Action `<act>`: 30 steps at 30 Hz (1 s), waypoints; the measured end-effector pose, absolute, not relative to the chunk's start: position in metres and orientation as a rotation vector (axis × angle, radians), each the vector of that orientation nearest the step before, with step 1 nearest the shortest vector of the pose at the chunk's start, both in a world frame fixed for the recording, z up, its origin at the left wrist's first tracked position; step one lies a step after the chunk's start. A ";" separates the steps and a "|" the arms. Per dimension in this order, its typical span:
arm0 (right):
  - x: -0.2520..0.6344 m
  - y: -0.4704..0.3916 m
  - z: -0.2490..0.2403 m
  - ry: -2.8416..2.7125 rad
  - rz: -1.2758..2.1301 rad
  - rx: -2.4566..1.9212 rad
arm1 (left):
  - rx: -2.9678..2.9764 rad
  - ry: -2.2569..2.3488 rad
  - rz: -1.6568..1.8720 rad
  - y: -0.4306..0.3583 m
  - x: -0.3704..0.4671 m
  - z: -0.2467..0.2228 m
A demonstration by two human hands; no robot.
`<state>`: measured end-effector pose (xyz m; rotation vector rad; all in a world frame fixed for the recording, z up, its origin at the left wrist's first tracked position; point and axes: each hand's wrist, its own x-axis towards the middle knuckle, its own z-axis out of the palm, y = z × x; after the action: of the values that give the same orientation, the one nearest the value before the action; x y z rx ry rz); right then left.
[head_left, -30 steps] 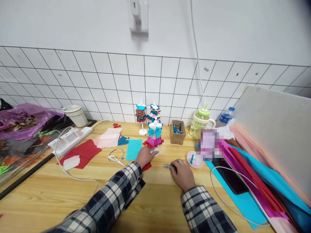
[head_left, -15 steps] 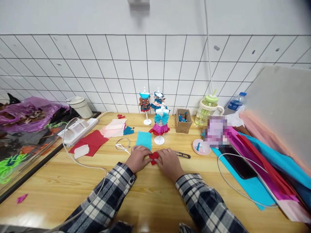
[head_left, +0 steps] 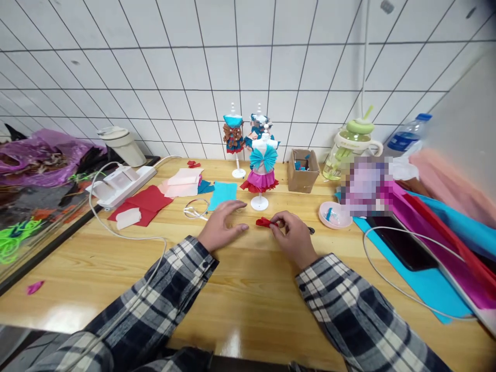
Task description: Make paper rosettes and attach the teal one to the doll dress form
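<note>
The right hand (head_left: 292, 238) has its grip closed on a small piece of red paper (head_left: 263, 222), pinched between thumb and fingertips just above the near-middle part of the table (head_left: 232, 289). The left hand (head_left: 225, 227) is empty, its grip open, thumb and fingers spread toward the red piece but apart from it. Beyond the hands stands the near dress form (head_left: 264, 165), upright on a white round base, with a pleated blue bow and a pink and red skirt. A blue paper square (head_left: 223, 196) lies to its left, near the left hand. To the right of the right hand sits a pink dish (head_left: 335, 215) holding small bits. A cardboard box (head_left: 303, 175) stands farther back.
</note>
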<state>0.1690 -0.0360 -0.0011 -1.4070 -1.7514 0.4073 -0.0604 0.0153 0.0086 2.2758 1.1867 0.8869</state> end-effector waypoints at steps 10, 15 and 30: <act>0.152 -0.037 -0.011 -1.417 0.974 -1.292 | 1.667 1.123 0.822 -0.002 -0.033 -0.003; 0.161 -0.034 -0.010 -1.439 0.803 -1.381 | 1.779 1.198 0.732 -0.003 -0.035 0.001; 0.168 -0.050 0.018 -2.537 0.398 -1.286 | 2.491 1.250 0.765 0.009 -0.057 0.008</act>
<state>0.1685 -0.0499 0.0184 -1.2858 -2.5373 0.3981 -0.0568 0.0092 0.0078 2.4909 1.2497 0.7645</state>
